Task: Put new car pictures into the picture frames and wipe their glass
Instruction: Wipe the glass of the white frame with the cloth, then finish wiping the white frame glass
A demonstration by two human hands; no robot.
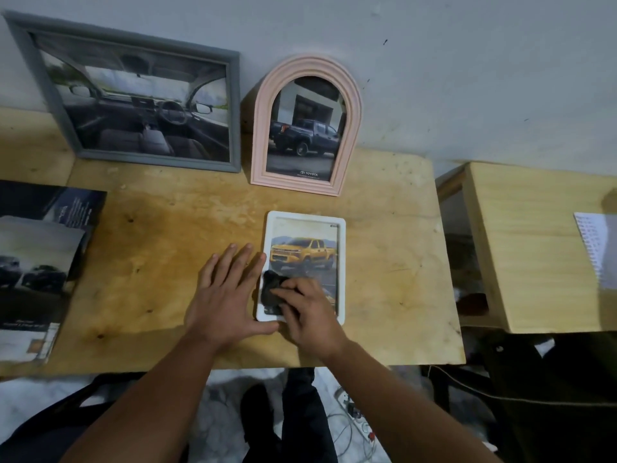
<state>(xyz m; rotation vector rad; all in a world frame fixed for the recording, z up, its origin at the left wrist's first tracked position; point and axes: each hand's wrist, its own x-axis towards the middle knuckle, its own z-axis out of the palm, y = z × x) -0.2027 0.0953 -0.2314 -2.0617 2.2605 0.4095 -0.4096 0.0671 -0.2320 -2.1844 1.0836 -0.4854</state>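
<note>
A white picture frame (341,262) lies flat on the wooden table (394,272), holding a picture of a yellow pickup. My right hand (309,312) presses a black cloth (272,287) onto the lower part of its glass. My left hand (227,295) lies flat with fingers spread on the table, its fingertips and thumb against the frame's left edge. Against the wall lean a grey frame (235,111) with a car interior picture and a pink arched frame (260,128) with a dark pickup picture.
Car brochures and loose pictures (40,262) are stacked at the table's left edge. A second wooden table (534,255) stands to the right with a sheet of paper (597,248) on it. Cables lie on the floor below.
</note>
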